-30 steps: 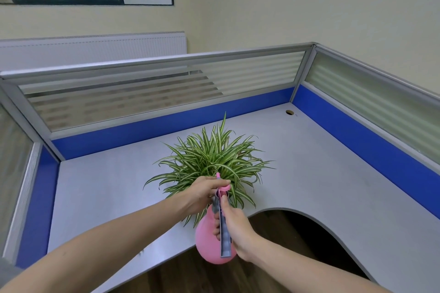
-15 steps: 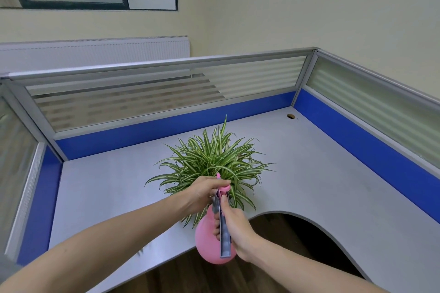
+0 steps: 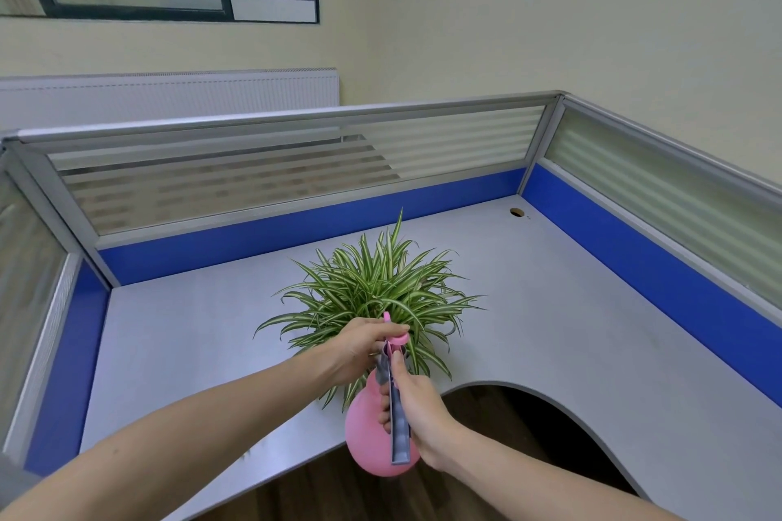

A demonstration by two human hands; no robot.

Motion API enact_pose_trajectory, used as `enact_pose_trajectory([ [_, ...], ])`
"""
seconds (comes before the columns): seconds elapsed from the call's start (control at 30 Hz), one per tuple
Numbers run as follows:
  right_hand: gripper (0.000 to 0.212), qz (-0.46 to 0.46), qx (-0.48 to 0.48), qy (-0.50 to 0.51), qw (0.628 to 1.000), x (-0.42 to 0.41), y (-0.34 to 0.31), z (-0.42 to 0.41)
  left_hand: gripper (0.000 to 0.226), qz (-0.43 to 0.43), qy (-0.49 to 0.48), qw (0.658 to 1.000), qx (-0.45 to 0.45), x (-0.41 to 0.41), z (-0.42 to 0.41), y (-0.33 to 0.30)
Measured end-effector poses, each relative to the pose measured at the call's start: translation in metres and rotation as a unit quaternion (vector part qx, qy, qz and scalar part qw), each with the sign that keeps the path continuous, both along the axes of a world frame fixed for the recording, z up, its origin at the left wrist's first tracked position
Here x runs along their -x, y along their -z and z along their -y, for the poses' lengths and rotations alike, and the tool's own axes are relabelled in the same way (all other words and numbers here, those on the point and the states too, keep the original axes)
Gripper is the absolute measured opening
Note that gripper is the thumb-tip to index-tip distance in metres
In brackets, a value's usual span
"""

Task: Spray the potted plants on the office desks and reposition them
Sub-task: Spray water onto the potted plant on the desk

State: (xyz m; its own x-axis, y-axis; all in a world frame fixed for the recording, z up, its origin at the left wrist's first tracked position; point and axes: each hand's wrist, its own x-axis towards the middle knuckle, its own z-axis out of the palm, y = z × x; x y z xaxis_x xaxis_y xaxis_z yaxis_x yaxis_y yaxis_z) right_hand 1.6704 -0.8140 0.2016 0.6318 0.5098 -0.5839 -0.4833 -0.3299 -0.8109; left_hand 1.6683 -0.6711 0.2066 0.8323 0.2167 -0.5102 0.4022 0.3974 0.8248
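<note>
A green-and-white striped spider plant (image 3: 376, 292) stands on the grey desk (image 3: 571, 309) near its curved front edge; its pot is hidden behind leaves and my hands. A pink round spray bottle (image 3: 366, 431) with a grey handle hangs just in front of the plant, its nozzle pointing at the leaves. My right hand (image 3: 419, 406) grips the bottle's neck and grey handle. My left hand (image 3: 364, 347) is closed around the pink top of the sprayer.
Blue-and-frosted partition panels (image 3: 634, 250) wall the desk at the back, left and right. A cable hole (image 3: 515, 211) sits in the far right corner. A white radiator (image 3: 169, 97) and a window with posters lie beyond. Wooden floor shows under the desk cut-out.
The view has tilted slightly so the scene sits lower in the frame. Both hands keep the same hold on the spray bottle in front of the plant.
</note>
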Motion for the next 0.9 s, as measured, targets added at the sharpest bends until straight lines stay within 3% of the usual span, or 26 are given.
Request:
enact_pose_trajectory([
  [0.57,0.056,0.013,0.008,-0.019,1.0,-0.004,0.001,0.01,0.011,-0.004,-0.003,1.0,0.009,0.0,0.006,-0.001],
  [0.8,0.066,0.0,0.017,-0.02,1.0,-0.008,0.006,0.014,0.01,-0.012,-0.002,1.0,0.003,-0.001,0.013,-0.004],
  [0.9,0.07,-0.01,0.016,-0.007,1.0,-0.011,0.009,0.02,0.022,-0.017,-0.004,1.0,-0.006,-0.005,0.02,-0.003],
])
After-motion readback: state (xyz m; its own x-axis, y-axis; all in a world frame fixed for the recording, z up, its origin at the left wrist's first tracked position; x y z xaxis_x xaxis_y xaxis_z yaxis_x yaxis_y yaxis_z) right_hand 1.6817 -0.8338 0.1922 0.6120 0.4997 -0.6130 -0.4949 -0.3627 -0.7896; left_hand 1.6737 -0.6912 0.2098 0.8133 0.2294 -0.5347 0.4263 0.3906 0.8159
